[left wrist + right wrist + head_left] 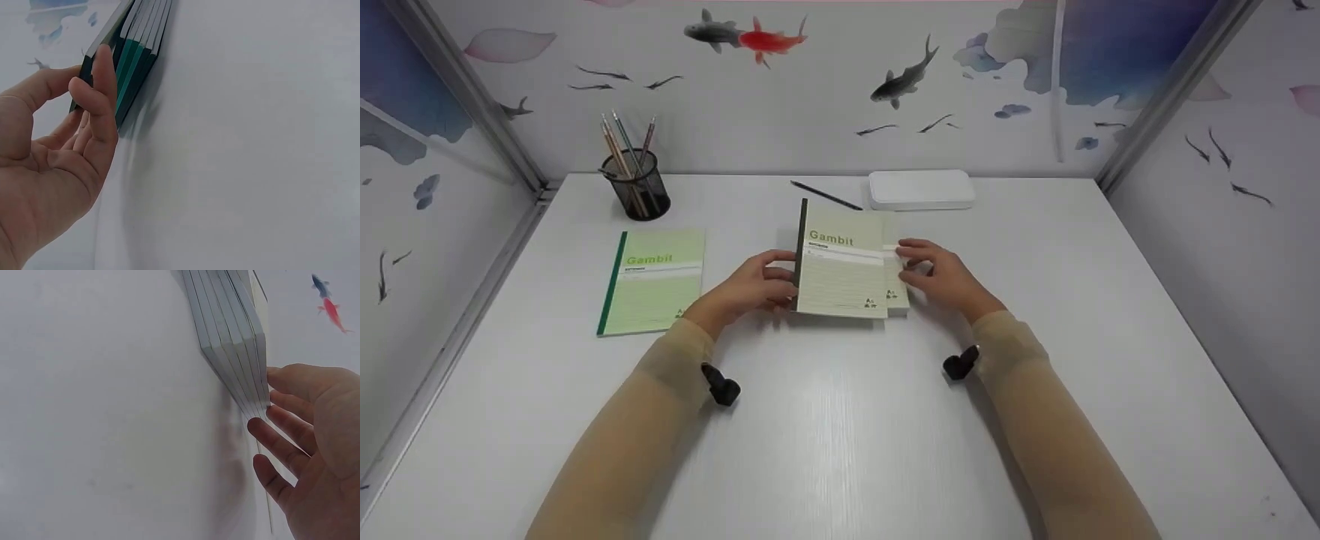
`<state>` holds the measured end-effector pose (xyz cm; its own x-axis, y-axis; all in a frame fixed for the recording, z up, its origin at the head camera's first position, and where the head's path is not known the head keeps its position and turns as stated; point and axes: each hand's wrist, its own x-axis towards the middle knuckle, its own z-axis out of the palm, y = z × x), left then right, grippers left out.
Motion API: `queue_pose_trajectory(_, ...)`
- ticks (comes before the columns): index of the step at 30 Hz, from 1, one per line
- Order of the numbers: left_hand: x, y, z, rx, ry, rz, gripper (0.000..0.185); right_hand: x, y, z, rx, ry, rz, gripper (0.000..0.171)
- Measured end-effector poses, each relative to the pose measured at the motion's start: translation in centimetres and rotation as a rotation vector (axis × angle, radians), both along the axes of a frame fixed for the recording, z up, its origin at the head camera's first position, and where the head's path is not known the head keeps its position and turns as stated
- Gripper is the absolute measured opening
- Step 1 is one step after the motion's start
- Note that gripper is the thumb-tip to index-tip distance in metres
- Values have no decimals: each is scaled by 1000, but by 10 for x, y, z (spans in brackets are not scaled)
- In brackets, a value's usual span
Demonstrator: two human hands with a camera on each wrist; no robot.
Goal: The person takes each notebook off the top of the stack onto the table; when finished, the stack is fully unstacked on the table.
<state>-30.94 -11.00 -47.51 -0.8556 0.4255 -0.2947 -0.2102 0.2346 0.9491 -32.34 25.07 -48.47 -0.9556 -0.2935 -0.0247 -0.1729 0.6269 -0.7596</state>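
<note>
My left hand [746,287] pinches the dark spine of a pale green "Gambit" notebook [840,281], its thumb on the cover and fingers below, as the left wrist view shows. That notebook lies shifted left over a stack of similar notebooks [897,292]. Several dark and green spines [135,64] appear under it in the left wrist view. At the stack's right side, my right hand [941,279] has its fingers spread and loosely bent; thumb and fingertips touch or nearly touch the page edges [230,332].
Left of the stack lies another green notebook [652,289]. Behind it stands a black mesh pen cup [637,191] with several pencils. A dark pencil [826,196] and a white case [921,190] lie near the table's back edge. Printed walls enclose the white table [840,450].
</note>
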Motion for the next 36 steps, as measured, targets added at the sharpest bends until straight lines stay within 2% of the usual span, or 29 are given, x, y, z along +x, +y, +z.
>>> queue_pose_trajectory(7, 5, -16, 2, 52, -13, 44, 68, 0, 0, -1, 0, 1, -6, 49)
queue_pose_trajectory(19, 16, -63, 4, 88, -51, 150, 69, 1, 0, 0, -16, -24, -10, 49)
queue_pose_trajectory(25, 23, -83, 10, 66, -46, 167, 70, 3, 0, 2, 1, -35, -16, 50)
queue_pose_trajectory(36, 34, -111, 9, 51, -58, 193, 73, 1, 0, -1, 9, -28, -5, 51)
